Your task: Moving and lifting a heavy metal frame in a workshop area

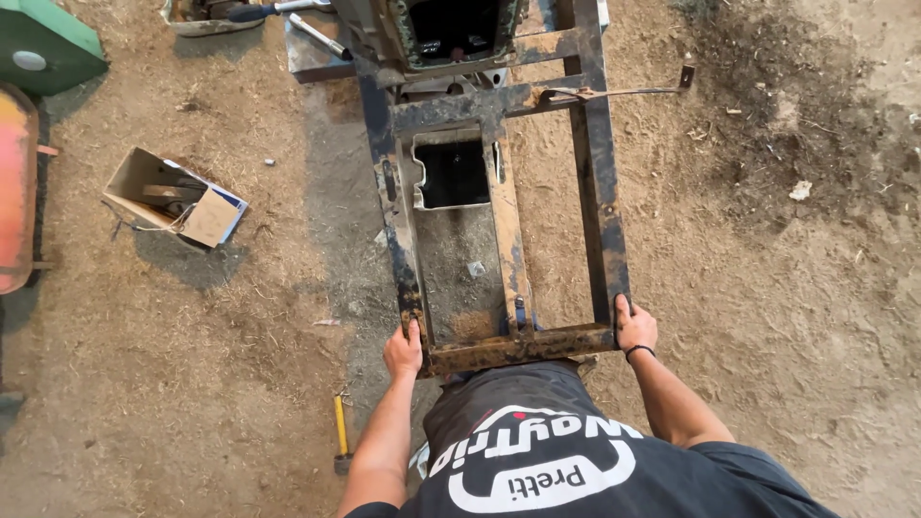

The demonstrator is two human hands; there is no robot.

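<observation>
Rusty steel frame (pixel 595 182), a long rectangular chassis of dark, pitted rails, lies lengthwise on the dirt floor (pixel 787 317), running away from the person toward the top of the view. Its near cross rail (pixel 518 347) sits just in front of the person's body. The left hand (pixel 403 350) is wrapped around the near left corner of the frame, fingers closed over the rail where it meets the cross rail. The right hand (pixel 635 328) grips the near right corner, fingers curled over the top of the right side rail; a dark band circles that wrist. Both arms reach forward from a dark printed shirt (pixel 537 460).

Inside the frame, a narrower inner rail (pixel 508 240) runs parallel to the sides, and a pale plate with a square opening (pixel 451 173) sits between it and the left rail. A thin rod (pixel 614 92) sticks out to the right from the far cross member. At the far end, a dark boxy housing (pixel 451 29) rests on the frame.

A yellow-handled hammer (pixel 340 432) lies on the ground just left of the person's left arm. Farther left, an open cardboard box (pixel 173 197) sits on the dirt, well apart from the frame. A green panel (pixel 43 43) and an orange curved part (pixel 17 187) show at the left edge.
</observation>
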